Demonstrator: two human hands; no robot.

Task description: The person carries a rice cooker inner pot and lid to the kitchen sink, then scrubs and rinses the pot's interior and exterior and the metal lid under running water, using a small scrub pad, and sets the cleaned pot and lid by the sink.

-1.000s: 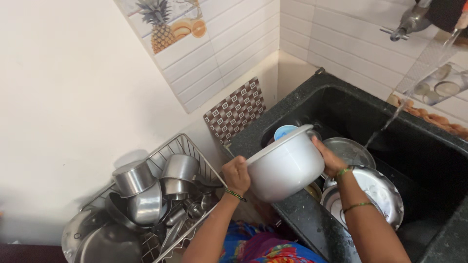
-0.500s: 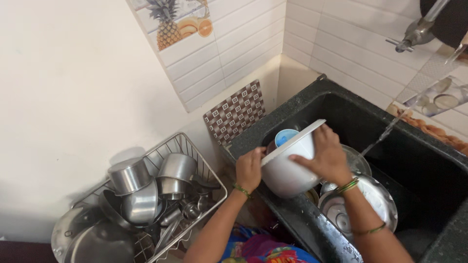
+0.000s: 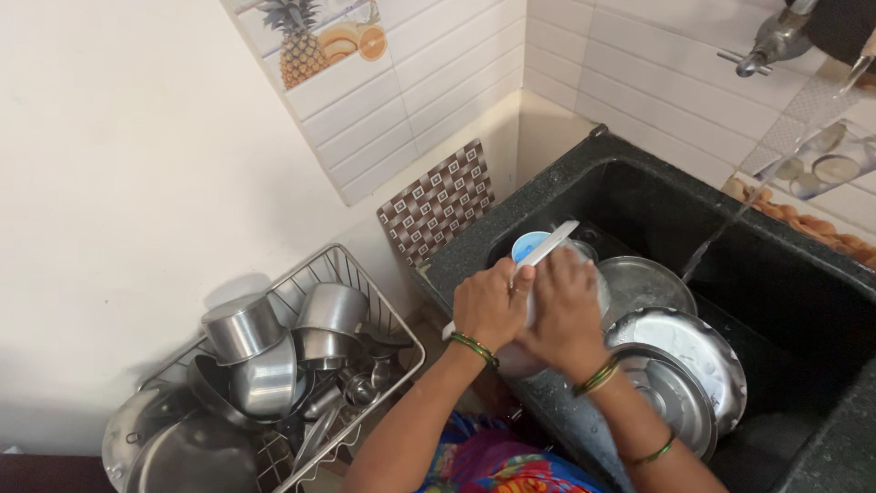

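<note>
Both my hands hold a white pot (image 3: 547, 251) over the near left corner of the black sink (image 3: 630, 178). The pot is tipped on its side, so mostly its rim shows. My left hand (image 3: 490, 307) grips the rim on the near side. My right hand (image 3: 564, 309) lies across the pot's body and covers most of it. A blue cup (image 3: 526, 245) stands in the sink just behind the pot.
Steel plates (image 3: 680, 351) and a steel lid (image 3: 646, 284) lie in the sink, under a thin water stream (image 3: 707, 246) from the tap (image 3: 771, 41). A wire rack (image 3: 342, 269) with several steel pots (image 3: 242, 329) stands on the left. A checkered board (image 3: 438, 205) leans on the tiled wall.
The pot has been turned from nearly upright onto its side. My right hand moved from its far side across its body, and both hands came closer together.
</note>
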